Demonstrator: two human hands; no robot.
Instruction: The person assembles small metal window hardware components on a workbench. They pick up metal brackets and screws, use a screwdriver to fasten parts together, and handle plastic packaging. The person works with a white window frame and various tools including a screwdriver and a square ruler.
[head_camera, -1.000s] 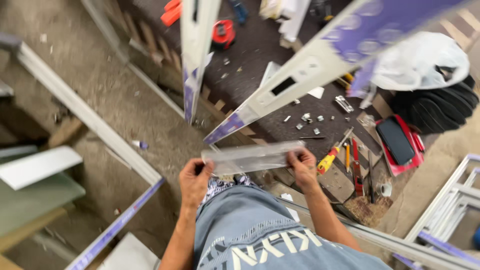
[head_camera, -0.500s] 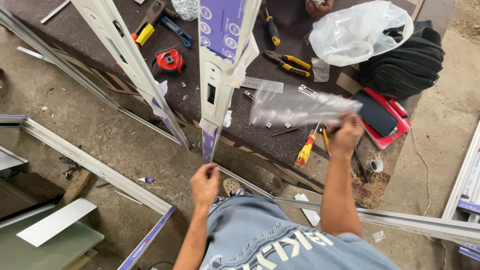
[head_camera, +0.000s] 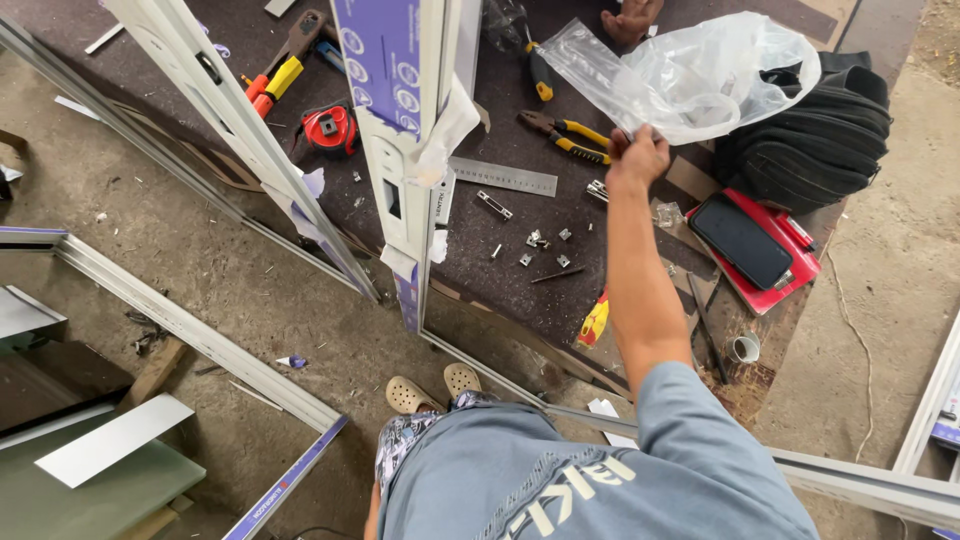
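My right hand reaches forward over the dark board and grips the end of a long clear plastic sleeve. The sleeve runs up and left from the hand, beside a crumpled clear plastic bag. My left hand is out of sight below the frame. Yellow-handled pliers and a steel ruler lie just left of the hand. Small metal fittings are scattered on the board below it.
White window-frame profiles stand upright in front of me. A red tape measure, a black bag, a phone on a red case and a yellow screwdriver rest on the board. Aluminium profiles lie on the concrete floor.
Both hands held the plastic sleeve a second ago. The left hand let go and dropped out of view; the right hand carried the sleeve forward and up toward the plastic bag.
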